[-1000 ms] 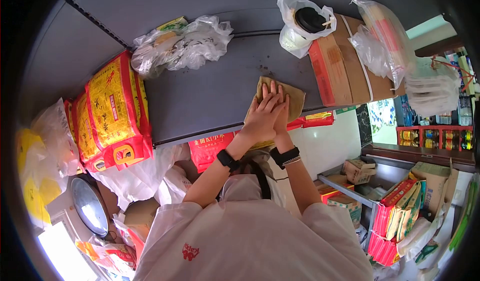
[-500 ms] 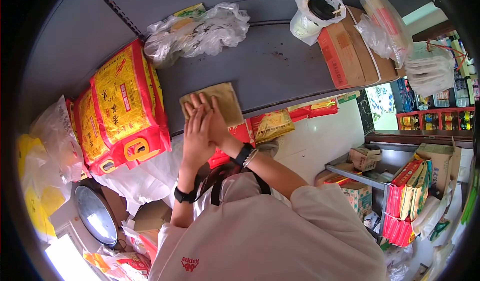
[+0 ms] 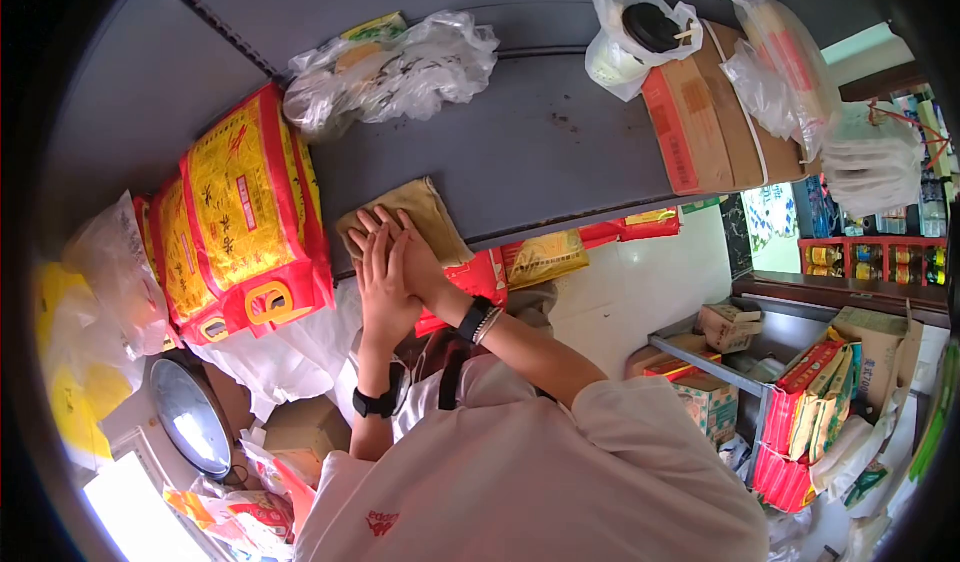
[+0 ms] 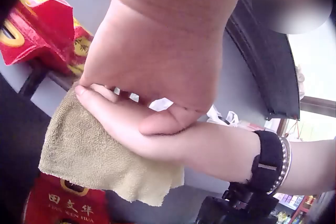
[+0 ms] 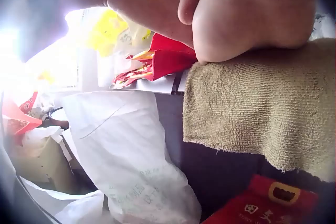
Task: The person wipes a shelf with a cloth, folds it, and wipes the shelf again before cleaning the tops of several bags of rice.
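A tan terry cloth (image 3: 432, 224) lies at the front left of the grey shelf (image 3: 520, 177), and its near side hangs past the front edge in the wrist views. My right hand (image 3: 418, 262) presses flat on the cloth with its fingers stretched out. On top of it rests my left hand (image 3: 388, 297), fingers straight and crossing the back of the right one. The left thumb lies along the right hand in the left wrist view. Just left of the cloth stands a red and yellow bag (image 3: 235, 212) with an orange handle.
Crumpled clear plastic bags (image 3: 400, 72) lie at the shelf's back left. A cardboard box (image 3: 705, 122) stands at the right, beside a bagged cup with a black lid (image 3: 650, 27). Dark specks (image 3: 563, 122) mark the shelf. Red bags (image 3: 478, 280) sit below its front edge.
Both hands and the cloth have swept left along the shelf, from near the cardboard box to beside the red and yellow bag. Over the last half second they shifted only slightly toward the front edge.
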A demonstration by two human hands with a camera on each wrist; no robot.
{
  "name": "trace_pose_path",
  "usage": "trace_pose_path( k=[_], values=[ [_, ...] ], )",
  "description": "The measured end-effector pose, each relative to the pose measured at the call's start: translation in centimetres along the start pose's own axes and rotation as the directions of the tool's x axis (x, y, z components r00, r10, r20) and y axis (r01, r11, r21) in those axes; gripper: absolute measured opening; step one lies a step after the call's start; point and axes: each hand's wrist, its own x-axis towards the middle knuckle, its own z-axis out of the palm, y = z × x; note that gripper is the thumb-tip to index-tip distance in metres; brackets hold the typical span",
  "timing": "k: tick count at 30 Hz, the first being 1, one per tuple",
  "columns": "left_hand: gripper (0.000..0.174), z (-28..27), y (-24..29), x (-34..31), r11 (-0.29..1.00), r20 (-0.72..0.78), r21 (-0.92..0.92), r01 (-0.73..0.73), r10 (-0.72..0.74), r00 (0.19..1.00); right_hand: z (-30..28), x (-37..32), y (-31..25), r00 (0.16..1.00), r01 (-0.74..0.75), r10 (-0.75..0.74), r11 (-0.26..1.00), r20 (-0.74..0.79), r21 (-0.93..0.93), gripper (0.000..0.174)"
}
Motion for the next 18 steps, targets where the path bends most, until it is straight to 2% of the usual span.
trace_pose_path(
  k=[3,8,11,14,15,17,18],
  values=[
    [0.082,1.4,3.0,1.4,1.0,0.01,-0.023,0.004,-0.004,1.0,-1.8,-1.1,2.6,0.998,-0.04,0.041,0.999,0.041,-0.02,0.061],
    [0.074,4.4,8.0,4.2,0.995,0.019,-0.054,-0.081,0.082,0.996,-5.7,-3.9,8.3,0.993,-0.077,0.084,0.994,0.084,-0.075,0.062],
    [0.075,6.1,11.9,6.3,0.993,0.047,-0.053,-0.102,0.105,0.993,-7.6,-5.5,12.3,0.989,-0.144,0.144,0.99,-0.025,0.007,0.057],
    [0.08,8.1,16.1,8.1,0.98,0.087,-0.065,-0.189,0.194,0.977,-9.4,-7.7,16.5,0.977,-0.211,0.209,0.976,-0.035,-0.055,0.056],
    [0.08,9.1,17.4,8.8,0.981,0.087,-0.066,-0.184,0.189,0.978,-10.0,-8.5,17.9,0.965,-0.261,0.257,0.962,-0.052,-0.082,0.056],
    [0.075,11.4,19.8,10.4,0.958,0.175,-0.119,-0.262,0.28,0.944,-10.6,-9.4,20.0,0.962,-0.272,0.268,0.957,-0.055,-0.104,0.057],
    [0.075,12.4,21.1,11.3,0.959,0.171,-0.116,-0.26,0.277,0.945,-11.2,-10.0,21.5,0.959,-0.284,0.277,0.95,-0.066,-0.129,0.057]
  ],
)
